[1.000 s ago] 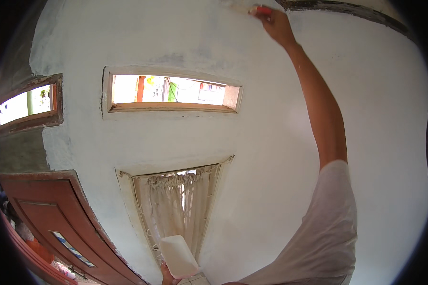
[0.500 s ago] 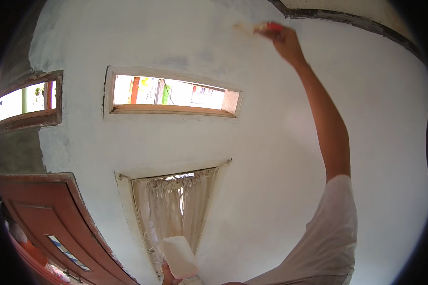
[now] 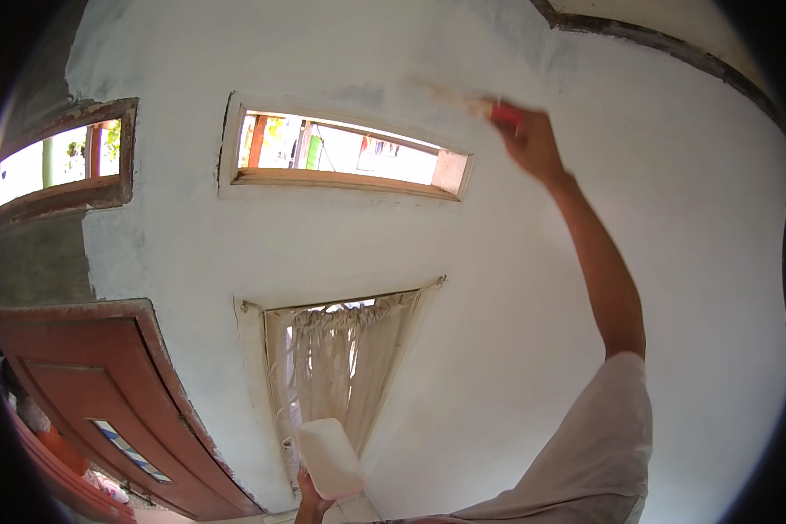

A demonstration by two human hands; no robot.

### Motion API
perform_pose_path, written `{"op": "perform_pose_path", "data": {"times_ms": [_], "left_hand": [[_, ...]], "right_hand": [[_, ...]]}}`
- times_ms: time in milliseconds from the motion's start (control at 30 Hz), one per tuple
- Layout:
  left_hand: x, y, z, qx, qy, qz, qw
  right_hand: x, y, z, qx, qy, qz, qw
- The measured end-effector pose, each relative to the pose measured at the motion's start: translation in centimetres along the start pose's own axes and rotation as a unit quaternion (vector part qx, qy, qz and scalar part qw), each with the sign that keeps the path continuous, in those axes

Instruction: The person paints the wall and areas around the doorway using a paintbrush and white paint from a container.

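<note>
Raised high against the white wall (image 3: 515, 288), my right hand (image 3: 534, 147) is closed around a paintbrush (image 3: 503, 113) with a red handle. Its pale bristle end points left and is smeared by motion, so whether it touches the wall I cannot tell. The wall around it shows uneven greyish patches. Low in the view, my left hand (image 3: 309, 491) grips a cream rectangular container (image 3: 330, 458) with rounded corners; its inside is not visible, and some of the fingers are hidden behind it.
A narrow window opening (image 3: 341, 179) lies left of the brush, above a curtained window (image 3: 336, 349). Far left are a brown-framed opening (image 3: 131, 157), bare grey wall (image 3: 39, 262) and a reddish-brown door (image 3: 70, 393). Dark trim (image 3: 637, 39) edges the ceiling at upper right.
My right hand has come down the wall with the brush. The view has shifted, so the windows and door sit farther right and slightly higher. The left hand still holds the container.
</note>
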State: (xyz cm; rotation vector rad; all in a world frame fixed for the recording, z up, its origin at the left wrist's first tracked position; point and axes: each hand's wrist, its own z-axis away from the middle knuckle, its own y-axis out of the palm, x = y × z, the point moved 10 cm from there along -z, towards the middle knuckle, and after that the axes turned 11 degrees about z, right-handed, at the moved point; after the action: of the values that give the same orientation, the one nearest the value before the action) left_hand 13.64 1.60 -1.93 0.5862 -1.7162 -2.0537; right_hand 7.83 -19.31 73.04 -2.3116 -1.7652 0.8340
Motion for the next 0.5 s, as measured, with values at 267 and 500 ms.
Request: {"op": "perform_pose_path", "data": {"times_ms": [267,500], "left_hand": [[-1.1,-4.1,-0.4,0.017,-0.028,0.010,0.999],[-0.7,-5.2,-0.3,-0.029,-0.060,-0.087,0.994]], "right_hand": [[8.2,7.2,27.4,0.047,0.227,-0.290,0.929],[17.3,9.1,49.1,-0.074,0.596,-0.393,0.697]]}}
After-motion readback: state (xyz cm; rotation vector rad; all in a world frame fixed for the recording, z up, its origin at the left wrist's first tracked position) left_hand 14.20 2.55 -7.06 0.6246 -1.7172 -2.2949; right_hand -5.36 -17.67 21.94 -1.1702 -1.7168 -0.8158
